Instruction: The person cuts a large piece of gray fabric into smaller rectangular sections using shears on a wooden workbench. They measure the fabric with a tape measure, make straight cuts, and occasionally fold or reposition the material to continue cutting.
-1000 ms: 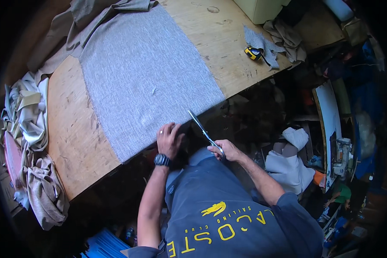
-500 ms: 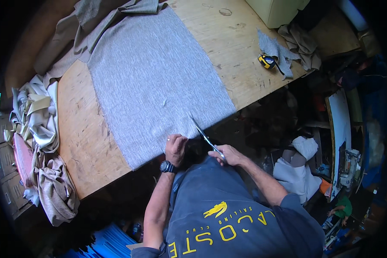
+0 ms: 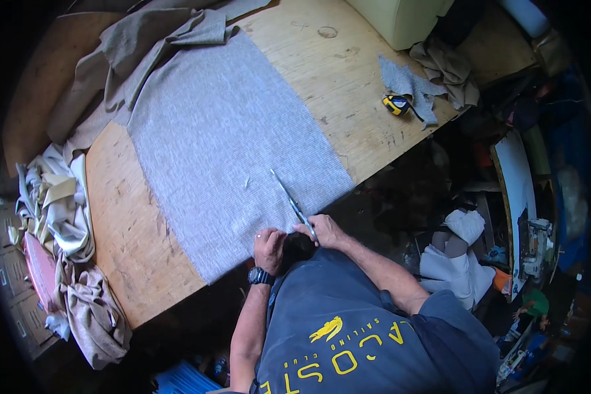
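Note:
A long piece of light grey woven fabric [image 3: 217, 125] lies flat across the wooden table and hangs over its near edge. My left hand [image 3: 269, 249] is closed at that edge, its fingers pinching the fabric; a ring and a black wristwatch [image 3: 261, 276] show on it. Just to its right, my right hand [image 3: 323, 232] grips the handles of a pair of scissors [image 3: 293, 205]. The blades lie over the fabric and point away from me, toward the upper left. A small white scrap [image 3: 247, 182] rests on the fabric near the blade tips.
Bare wood of the table [image 3: 335, 85] shows on both sides of the fabric. A yellow-black tape measure [image 3: 396, 104] lies by grey fabric scraps [image 3: 410, 82] at the right. Brown cloth [image 3: 121, 56] bunches at the far left; cream cloth pieces [image 3: 62, 197] hang over the left edge.
My right hand has come left and closer to my left hand with the scissors. The blades now reach further over the fabric. The view has shifted slightly.

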A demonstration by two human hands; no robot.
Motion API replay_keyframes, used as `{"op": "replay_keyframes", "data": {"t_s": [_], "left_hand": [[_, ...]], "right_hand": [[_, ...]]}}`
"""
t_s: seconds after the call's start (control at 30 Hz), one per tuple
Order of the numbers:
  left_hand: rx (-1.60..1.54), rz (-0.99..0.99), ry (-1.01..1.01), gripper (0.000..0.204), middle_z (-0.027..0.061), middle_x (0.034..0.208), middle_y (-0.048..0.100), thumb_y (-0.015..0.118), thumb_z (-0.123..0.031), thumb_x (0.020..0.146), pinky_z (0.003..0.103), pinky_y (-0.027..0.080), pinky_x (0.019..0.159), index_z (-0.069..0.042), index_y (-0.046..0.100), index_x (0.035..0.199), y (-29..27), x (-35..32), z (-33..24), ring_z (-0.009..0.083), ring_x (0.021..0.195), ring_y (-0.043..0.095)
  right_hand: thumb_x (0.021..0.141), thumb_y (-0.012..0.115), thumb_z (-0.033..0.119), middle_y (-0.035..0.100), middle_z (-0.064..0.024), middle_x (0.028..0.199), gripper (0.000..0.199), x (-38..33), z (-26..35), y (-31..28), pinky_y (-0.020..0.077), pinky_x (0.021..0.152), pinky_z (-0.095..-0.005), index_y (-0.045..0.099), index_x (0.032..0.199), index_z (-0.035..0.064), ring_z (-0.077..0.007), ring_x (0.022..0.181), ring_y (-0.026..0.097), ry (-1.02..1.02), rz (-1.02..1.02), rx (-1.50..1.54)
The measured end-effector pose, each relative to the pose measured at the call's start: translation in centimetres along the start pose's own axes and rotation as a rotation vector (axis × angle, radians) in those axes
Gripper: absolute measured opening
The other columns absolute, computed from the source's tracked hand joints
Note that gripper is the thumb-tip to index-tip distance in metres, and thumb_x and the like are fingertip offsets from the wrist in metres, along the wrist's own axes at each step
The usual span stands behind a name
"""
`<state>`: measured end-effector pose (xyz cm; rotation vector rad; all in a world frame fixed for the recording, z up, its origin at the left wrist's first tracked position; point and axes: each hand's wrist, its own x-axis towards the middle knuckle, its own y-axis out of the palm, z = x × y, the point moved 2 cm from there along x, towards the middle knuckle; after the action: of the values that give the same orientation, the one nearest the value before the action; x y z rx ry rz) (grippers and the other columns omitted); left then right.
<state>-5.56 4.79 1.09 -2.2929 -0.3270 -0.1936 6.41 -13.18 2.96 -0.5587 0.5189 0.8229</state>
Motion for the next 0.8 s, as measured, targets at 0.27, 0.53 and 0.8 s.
{"op": "replay_keyframes", "data": {"t_s": [0.27,0.53,0.8], "left_hand": [[0.024,0.059,0.013,0.012,0.0069,0.093,0.063,0.077,-0.009,0.085,0.043,0.046,0.076,-0.010,0.067,0.092,-0.2,-2.1,-0.7,0.0284,0.088,0.062],[0.029,0.061,0.011,0.015,0.0090,0.092,0.065,0.080,-0.010,0.083,0.042,0.047,0.076,-0.008,0.067,0.091,-0.4,-2.1,-1.1,0.0303,0.086,0.062],[0.273,-0.168,-0.232,0.050,0.0208,0.137,0.055,0.077,-0.031,0.086,0.053,0.039,0.108,-0.007,0.063,0.128,-4.5,4.2,4.3,0.0398,0.129,0.051]], "right_hand": [[0.095,0.067,0.060,0.060,-0.0031,0.062,0.058,-1.5,-0.2,0.1,0.0472,0.052,-0.0333,0.063,0.076,0.0048,-0.0123,0.054,0.060,0.011,0.041,0.009],[0.093,0.064,0.066,0.062,-0.0094,0.056,0.068,0.1,1.3,0.2,0.0520,0.060,-0.0402,0.066,0.077,0.0002,-0.0210,0.059,0.067,-0.030,0.003,-0.040],[0.092,0.062,0.071,0.055,-0.0034,0.056,0.071,3.5,3.9,-0.7,0.0488,0.054,-0.0347,0.059,0.068,0.0042,-0.0143,0.053,0.060,0.013,0.026,-0.080]]}}
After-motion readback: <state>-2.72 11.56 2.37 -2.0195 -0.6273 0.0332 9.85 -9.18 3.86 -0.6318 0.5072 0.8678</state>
